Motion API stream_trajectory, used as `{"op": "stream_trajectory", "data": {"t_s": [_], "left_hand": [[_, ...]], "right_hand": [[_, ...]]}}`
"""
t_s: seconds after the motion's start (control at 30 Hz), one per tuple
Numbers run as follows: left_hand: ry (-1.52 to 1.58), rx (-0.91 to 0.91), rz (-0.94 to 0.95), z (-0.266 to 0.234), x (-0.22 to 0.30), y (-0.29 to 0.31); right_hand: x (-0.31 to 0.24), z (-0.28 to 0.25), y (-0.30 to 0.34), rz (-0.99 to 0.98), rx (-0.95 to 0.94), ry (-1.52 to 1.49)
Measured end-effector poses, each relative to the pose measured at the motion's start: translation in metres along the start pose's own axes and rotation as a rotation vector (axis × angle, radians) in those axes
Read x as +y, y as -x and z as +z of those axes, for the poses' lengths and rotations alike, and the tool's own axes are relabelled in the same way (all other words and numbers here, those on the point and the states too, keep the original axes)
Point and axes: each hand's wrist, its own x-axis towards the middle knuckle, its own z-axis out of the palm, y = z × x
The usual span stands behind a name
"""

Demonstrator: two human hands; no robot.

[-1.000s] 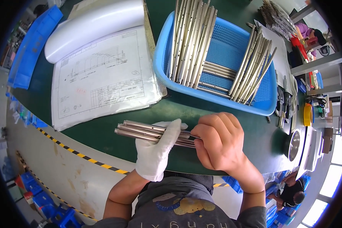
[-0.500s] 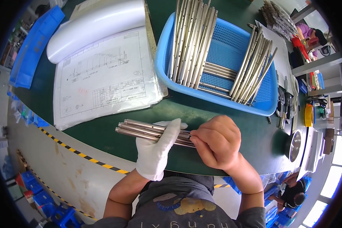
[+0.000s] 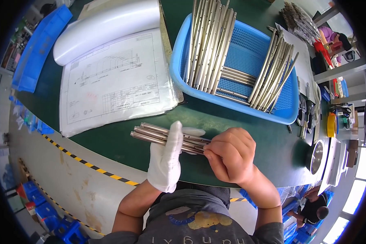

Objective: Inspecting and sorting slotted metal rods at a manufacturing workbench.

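Observation:
A bundle of several slim shiny metal rods lies across my left hand, which wears a white glove and has its thumb raised over them. The rods' left ends stick out past the glove. At their right ends my bare right hand is closed, thumb and forefinger pinching the rod tips. Its curled fingers hide exactly how many rods it grips. Both hands are above the green table's near edge, in front of a blue plastic basket.
Upright-leaning metal rods fill the basket's left side, with a second bunch at its right. Sleeved technical drawings lie to the left, near a blue bin. A metal bowl and hand tools are at the right.
The bundle's left ends have shifted right, so less of it sticks out past the glove. My left thumb stands more upright. The right hand stays pinched at nearly the same place.

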Motion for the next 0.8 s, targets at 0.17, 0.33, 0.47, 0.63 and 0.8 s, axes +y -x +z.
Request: {"op": "stream_trajectory", "data": {"t_s": [0.17, 0.33, 0.47, 0.63, 0.8], "left_hand": [[0.098, -0.007, -0.007, -0.004, -0.006, -0.001], [0.041, -0.015, -0.035, -0.007, 0.006, -0.002], [0.016, -0.007, -0.062, -0.01, 0.012, -0.002], [0.01, -0.038, -0.093, -0.02, 0.014, -0.004], [0.054, 0.007, -0.095, -0.016, 0.016, -0.004]], "right_hand": [[-0.001, 0.002, 0.001, -0.01, -0.012, 0.037], [-0.002, 0.003, 0.001, -0.021, -0.019, 0.073], [-0.003, 0.003, 0.0, -0.008, -0.042, 0.084], [-0.003, 0.001, 0.002, 0.012, -0.082, 0.086], [-0.001, 0.002, 0.004, 0.033, -0.061, 0.025]]}}
